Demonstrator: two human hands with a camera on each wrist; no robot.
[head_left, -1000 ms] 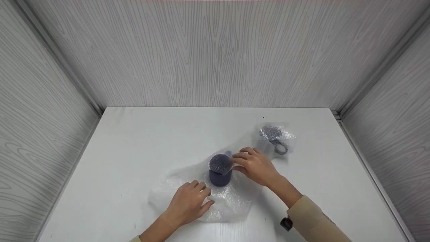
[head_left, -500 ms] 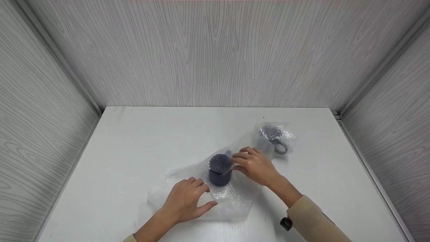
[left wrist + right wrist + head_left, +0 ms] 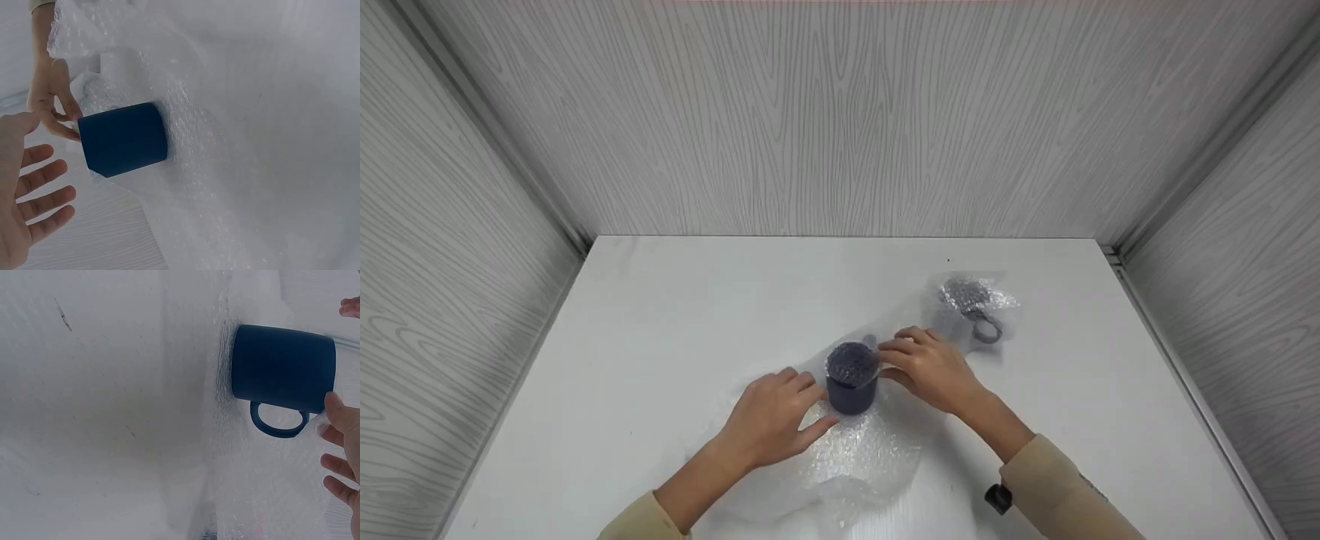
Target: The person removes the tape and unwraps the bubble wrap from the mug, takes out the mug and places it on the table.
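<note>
A dark blue mug (image 3: 851, 401) stands upright on a sheet of bubble wrap (image 3: 877, 450), with part of the wrap lying over its mouth. Its handle (image 3: 279, 433) shows in the right wrist view. My right hand (image 3: 934, 371) pinches the wrap at the mug's rim, thumb against the mug's edge. Just left of the mug is my left hand (image 3: 776, 416); in the left wrist view its fingers (image 3: 48, 202) are spread, apart from the mug and holding nothing.
Farther back on the right, a second dark mug (image 3: 967, 296) with a ring-shaped handle lies under bubble wrap on the white table (image 3: 682, 300). Wood-patterned panels (image 3: 840, 120) stand behind and at both sides.
My left hand has moved up and away from me, from the wrap's near part to beside the mug. The wrap's front edge has shifted toward me. My right hand has stayed in place.
</note>
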